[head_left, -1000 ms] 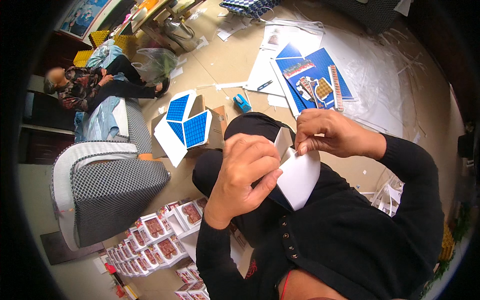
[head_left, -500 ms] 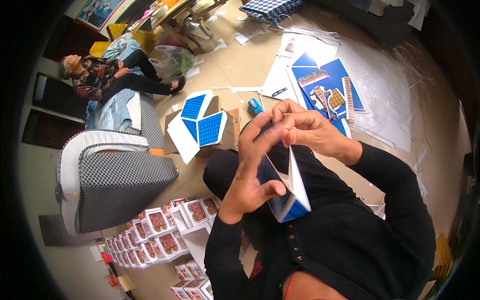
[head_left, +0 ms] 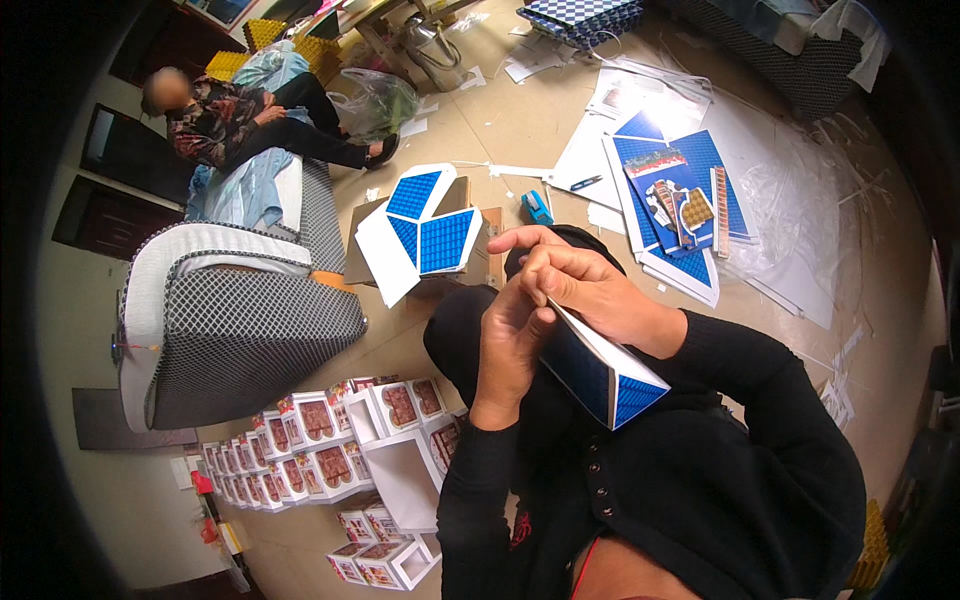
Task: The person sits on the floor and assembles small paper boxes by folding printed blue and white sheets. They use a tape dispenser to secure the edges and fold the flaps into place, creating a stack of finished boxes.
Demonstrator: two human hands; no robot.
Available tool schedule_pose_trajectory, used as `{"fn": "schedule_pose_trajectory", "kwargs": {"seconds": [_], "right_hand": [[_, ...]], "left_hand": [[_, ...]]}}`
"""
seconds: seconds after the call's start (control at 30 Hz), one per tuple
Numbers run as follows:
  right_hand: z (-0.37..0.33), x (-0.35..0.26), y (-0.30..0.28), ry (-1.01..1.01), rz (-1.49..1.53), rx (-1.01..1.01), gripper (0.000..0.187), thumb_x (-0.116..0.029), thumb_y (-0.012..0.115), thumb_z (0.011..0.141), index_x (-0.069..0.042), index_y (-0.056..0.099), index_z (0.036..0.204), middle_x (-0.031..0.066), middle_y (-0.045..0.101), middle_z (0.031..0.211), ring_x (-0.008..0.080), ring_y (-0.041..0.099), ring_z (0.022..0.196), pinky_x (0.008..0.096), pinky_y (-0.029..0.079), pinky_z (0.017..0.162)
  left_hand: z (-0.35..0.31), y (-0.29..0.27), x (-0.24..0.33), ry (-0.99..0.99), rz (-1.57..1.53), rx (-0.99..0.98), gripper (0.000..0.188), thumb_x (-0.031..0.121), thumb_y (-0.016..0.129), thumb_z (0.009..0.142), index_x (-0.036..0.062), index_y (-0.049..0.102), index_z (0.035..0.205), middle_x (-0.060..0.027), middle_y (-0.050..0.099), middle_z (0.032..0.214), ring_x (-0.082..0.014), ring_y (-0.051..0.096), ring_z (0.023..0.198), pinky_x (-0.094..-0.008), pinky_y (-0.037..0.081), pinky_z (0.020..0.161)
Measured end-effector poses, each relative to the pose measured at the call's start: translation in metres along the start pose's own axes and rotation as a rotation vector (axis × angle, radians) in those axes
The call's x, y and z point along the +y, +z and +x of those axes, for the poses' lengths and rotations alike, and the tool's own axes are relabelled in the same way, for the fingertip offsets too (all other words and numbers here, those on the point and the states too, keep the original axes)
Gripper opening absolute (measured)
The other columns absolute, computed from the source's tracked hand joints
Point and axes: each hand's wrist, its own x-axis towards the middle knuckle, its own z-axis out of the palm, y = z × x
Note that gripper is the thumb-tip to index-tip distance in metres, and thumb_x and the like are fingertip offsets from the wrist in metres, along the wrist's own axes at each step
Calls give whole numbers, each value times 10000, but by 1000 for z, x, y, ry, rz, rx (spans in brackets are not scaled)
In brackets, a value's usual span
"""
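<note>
Over my lap, a folded card piece [head_left: 582, 380] with blue tile-patterned sides and white inner faces forms a peaked, roof-like shape. My left hand [head_left: 510, 350] is closed at its upper end, thumb and fingers pinching the edge. My right hand [head_left: 600, 295] is closed beside it, its fingertips meeting the left ones at the same end, and its index finger pointing out to the left. What lies between the fingertips is hidden. Just past my knee, flat blue-and-white card cutouts [head_left: 446, 240] rest on a cardboard box [head_left: 366, 212].
A blue tape dispenser [head_left: 537, 208] and a pen [head_left: 586, 183] lie on the floor. To their right are blue printed sheets [head_left: 735, 190] with small cutouts. Rows of white card houses [head_left: 335, 470] stand lower left. Another person [head_left: 225, 125] sits on the grey sofa [head_left: 245, 330].
My left hand has closed from spread fingers to a pinch on the card piece. The piece has turned and its sides have drawn together. The whole view has shifted slightly.
</note>
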Motion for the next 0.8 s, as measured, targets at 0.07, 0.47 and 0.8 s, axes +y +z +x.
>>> {"fn": "schedule_pose_trajectory", "kwargs": {"seconds": [0.07, 0.47, 0.8], "right_hand": [[1, 1, 4, -22, -21, 66, 282, -303, 483, 1022, -68, 597, 915, 78, 450, 1318, 124, 471, 1137, 319, 371, 987], [-1, -39, 1, 9, -306, 139, 336, -286, 575, 979, -8, 625, 1161, 66, 637, 1082, 124, 585, 1030, 267, 464, 884], [6, -12, -9, 77, -239, 279, 236, -188, 569, 988, -9, 627, 1131, 18, 628, 990, 61, 572, 892, 216, 469, 790]], "left_hand": [[-2, 3, 0, 28, -8, 37, 363, 331, 726, 880, 29, 589, 1027, 31, 580, 976, -67, 526, 919, -210, 404, 833], [1, -18, 25, 191, 325, 390, 227, 220, 643, 953, 1, 593, 986, 21, 578, 840, -41, 493, 764, -183, 401, 689], [4, -14, 29, 269, 340, 395, 188, 99, 602, 963, -3, 582, 1120, -51, 636, 1029, -86, 577, 925, -226, 455, 821]]}}
